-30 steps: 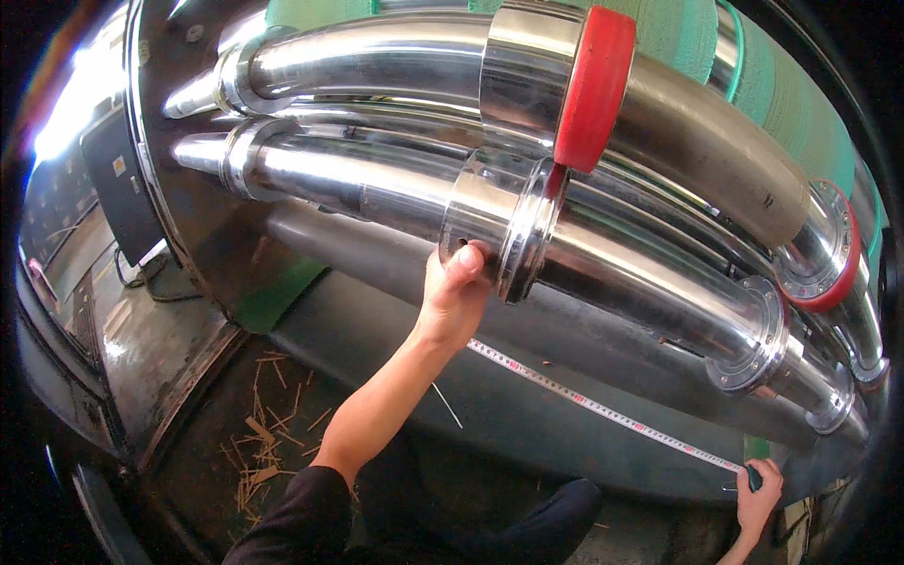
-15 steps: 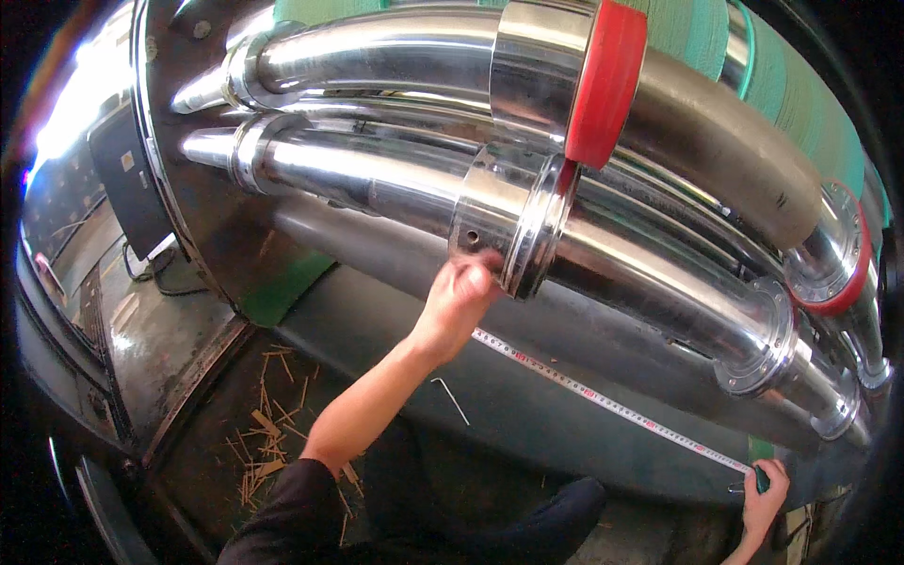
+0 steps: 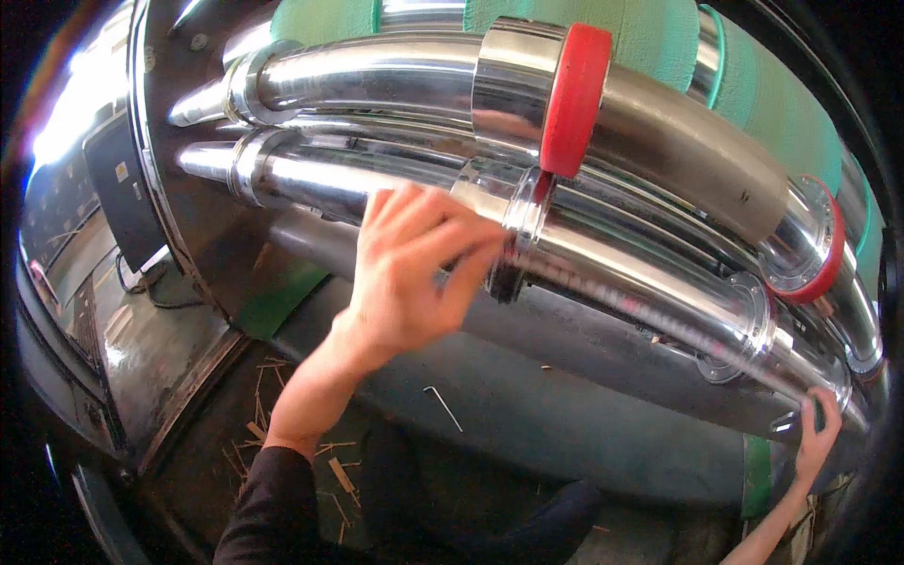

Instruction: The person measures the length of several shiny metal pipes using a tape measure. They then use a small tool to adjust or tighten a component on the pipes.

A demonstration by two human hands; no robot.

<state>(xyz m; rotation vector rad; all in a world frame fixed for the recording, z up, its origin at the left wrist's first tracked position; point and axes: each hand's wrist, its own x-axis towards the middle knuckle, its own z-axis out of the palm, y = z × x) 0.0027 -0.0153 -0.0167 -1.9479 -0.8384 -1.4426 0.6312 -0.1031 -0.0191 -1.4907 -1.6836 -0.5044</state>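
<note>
My left hand (image 3: 414,268) is closed, thumb and forefinger pinching the end of a tape measure (image 3: 633,305) at the stepped metal collar (image 3: 529,209) of the lower polished roller (image 3: 650,273). The white blade, blurred by motion, stretches along this roller to the right. At its far end my right hand (image 3: 817,428) is wrapped round the tape's case, which the fingers mostly hide. That hand is close to the roller's narrow right end. Above lies another polished roller (image 3: 377,75) with a red ring (image 3: 574,102) round it.
A bent hex key (image 3: 443,409) lies on the dark grey surface below the rollers. Thin wooden scraps (image 3: 344,476) litter the floor at lower left. Green-covered rollers (image 3: 584,66) stand behind. A dark metal side plate (image 3: 193,207) and a black box (image 3: 127,188) are at left.
Both hands have risen, the right one also moving rightward. The tape has lifted from over the grey surface to the lower roller. The view has shifted slightly.
</note>
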